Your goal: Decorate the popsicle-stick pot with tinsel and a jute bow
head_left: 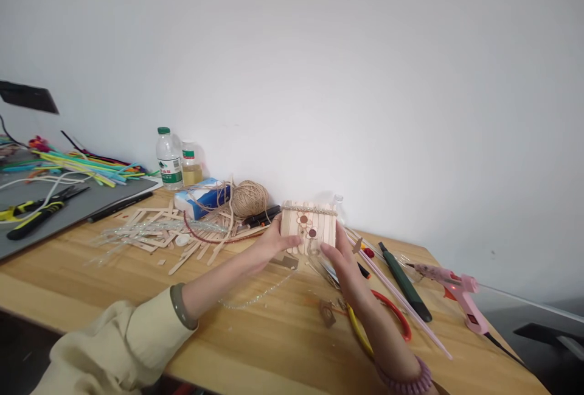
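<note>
Between my two hands is a popsicle-stick panel (325,224) of pale upright sticks, its decorated face toward me. A twisted twine strip (310,209) runs along its top edge, and two flowers with brown round centres (312,233) sit on its face. My left hand (274,240) grips the left edge, thumb across the front. At the lower right, my right hand (338,256) holds it with the thumb in front. The other fingers of both hands are mostly hidden behind it. Whether the panel is part of a deeper box, I cannot tell.
Loose popsicle sticks (176,261), a twine ball (250,198) and a tissue pack (203,196) lie left. Two bottles (170,167) stand by the wall. Rightward are red-and-yellow-handled pliers (401,316), a dark green cutter (405,283) and a pink glue gun (458,288).
</note>
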`<state>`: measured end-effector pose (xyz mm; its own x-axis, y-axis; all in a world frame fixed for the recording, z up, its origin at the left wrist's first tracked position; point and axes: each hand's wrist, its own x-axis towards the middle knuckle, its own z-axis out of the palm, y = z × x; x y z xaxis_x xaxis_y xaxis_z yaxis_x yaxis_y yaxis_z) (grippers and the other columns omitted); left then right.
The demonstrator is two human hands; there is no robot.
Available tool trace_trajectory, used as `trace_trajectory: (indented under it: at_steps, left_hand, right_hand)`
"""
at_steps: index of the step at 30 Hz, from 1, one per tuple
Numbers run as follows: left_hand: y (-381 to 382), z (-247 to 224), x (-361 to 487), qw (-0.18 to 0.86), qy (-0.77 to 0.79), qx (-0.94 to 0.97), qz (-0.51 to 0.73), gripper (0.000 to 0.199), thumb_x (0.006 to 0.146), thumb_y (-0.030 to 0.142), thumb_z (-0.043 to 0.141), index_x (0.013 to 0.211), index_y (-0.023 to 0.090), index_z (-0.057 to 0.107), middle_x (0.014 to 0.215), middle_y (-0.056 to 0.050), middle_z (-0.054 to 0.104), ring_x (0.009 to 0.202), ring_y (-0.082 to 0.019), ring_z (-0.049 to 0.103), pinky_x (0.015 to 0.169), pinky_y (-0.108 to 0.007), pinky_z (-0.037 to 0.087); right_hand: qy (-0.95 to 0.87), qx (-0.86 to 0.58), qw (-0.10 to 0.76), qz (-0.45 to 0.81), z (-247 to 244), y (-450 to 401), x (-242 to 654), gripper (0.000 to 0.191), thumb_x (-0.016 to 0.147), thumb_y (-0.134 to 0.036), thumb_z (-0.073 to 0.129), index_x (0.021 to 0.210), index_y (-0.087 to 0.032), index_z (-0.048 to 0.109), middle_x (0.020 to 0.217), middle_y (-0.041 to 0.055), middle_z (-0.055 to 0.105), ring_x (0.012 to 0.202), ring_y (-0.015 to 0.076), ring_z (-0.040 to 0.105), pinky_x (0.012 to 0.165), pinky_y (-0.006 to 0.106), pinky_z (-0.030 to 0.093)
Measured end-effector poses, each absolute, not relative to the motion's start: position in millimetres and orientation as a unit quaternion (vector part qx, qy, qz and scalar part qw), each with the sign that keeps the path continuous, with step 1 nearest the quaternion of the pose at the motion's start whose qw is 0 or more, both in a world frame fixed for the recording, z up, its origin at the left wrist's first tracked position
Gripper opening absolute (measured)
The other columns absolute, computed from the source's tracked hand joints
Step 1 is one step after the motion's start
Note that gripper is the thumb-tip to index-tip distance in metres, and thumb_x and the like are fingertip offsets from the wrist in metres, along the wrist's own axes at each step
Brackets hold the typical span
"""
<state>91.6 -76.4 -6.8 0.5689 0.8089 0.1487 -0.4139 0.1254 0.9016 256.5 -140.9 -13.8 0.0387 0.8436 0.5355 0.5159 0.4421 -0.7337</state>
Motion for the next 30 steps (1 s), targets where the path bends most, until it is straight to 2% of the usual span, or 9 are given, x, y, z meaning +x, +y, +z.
trace_trajectory:
  at_steps: [2,4,7,10,13,19,25,30]
  left_hand:
    - [-75.4,-7.6,91.7,0.724,0.187,0.508,0.427,0.079,0.052,0.041,0.082,0.116,0.019,0.041,0.132,-0.017,0.048,0.123,-0.031,0.045,0.102,-0.045,0.036]
    - [-74.8,-8.6,91.6,0.724,0.181,0.504,0.434,0.079,0.055,0.042,0.081,0.118,0.019,0.040,0.133,-0.017,0.048,0.124,-0.030,0.044,0.104,-0.045,0.034]
    - [-75.5,-10.5,92.3,0.714,0.186,0.499,0.455,0.075,0.060,0.041,0.078,0.119,0.018,0.039,0.133,-0.018,0.048,0.124,-0.031,0.044,0.104,-0.047,0.032]
    - [-78.1,-11.6,94.1,0.701,0.189,0.490,0.482,0.072,0.062,0.039,0.078,0.119,0.019,0.038,0.132,-0.018,0.049,0.123,-0.031,0.045,0.105,-0.048,0.031]
    - [-80.9,-11.6,96.2,0.702,0.186,0.480,0.492,0.077,0.059,0.037,0.079,0.119,0.020,0.035,0.129,-0.017,0.051,0.121,-0.030,0.048,0.104,-0.047,0.033]
    - [-80.9,-13.8,98.4,0.696,0.187,0.473,0.506,0.081,0.055,0.036,0.082,0.117,0.022,0.033,0.128,-0.015,0.051,0.121,-0.029,0.048,0.103,-0.044,0.035]
    - [-81.5,-14.5,98.0,0.710,0.186,0.468,0.491,0.077,0.050,0.034,0.085,0.112,0.020,0.041,0.120,-0.013,0.057,0.114,-0.030,0.052,0.098,-0.046,0.039]
    - [-81.4,-15.0,98.0,0.724,0.157,0.472,0.477,0.068,0.052,0.022,0.084,0.109,0.019,0.047,0.112,-0.010,0.061,0.105,-0.026,0.057,0.095,-0.043,0.041]
  right_hand:
    - [-0.652,-0.530,0.524,0.137,-14.5,-143.9,254.5,0.061,0.090,-0.037,0.042,0.141,-0.025,0.012,0.143,0.0136,0.033,0.128,0.0244,0.039,0.093,0.047,0.043]
    - [-0.632,-0.548,0.547,0.022,-12.5,-148.8,251.5,0.063,0.084,-0.036,0.053,0.137,-0.024,0.021,0.138,0.0144,0.034,0.128,0.0279,0.035,0.096,0.051,0.037]
    - [-0.647,-0.500,0.537,-0.206,-6.3,-156.7,244.4,0.038,0.077,-0.026,0.063,0.112,-0.024,0.048,0.111,0.0091,0.047,0.109,0.0271,0.046,0.090,0.048,0.038]
    - [-0.685,-0.450,0.493,-0.293,-1.9,-160.2,235.3,0.017,0.078,-0.018,0.063,0.093,-0.023,0.056,0.089,0.0038,0.050,0.083,0.0203,0.050,0.075,0.038,0.041]
    - [-0.694,-0.446,0.486,-0.290,-2.0,-158.8,228.3,0.014,0.078,-0.017,0.064,0.089,-0.022,0.059,0.083,0.0035,0.050,0.077,0.0188,0.048,0.069,0.035,0.040]
    - [-0.696,-0.447,0.493,-0.271,-6.9,-153.6,226.9,0.011,0.077,-0.012,0.064,0.083,-0.022,0.062,0.077,0.0030,0.055,0.074,0.0180,0.046,0.067,0.033,0.039]
    - [-0.688,-0.461,0.510,-0.230,-9.7,-153.0,227.3,0.009,0.077,-0.013,0.064,0.081,-0.021,0.064,0.076,0.0027,0.056,0.073,0.0176,0.046,0.066,0.032,0.037]
    - [-0.669,-0.488,0.533,-0.173,-12.2,-152.1,225.2,0.008,0.077,-0.015,0.064,0.078,-0.023,0.065,0.070,0.0006,0.055,0.070,0.0173,0.046,0.066,0.032,0.036]
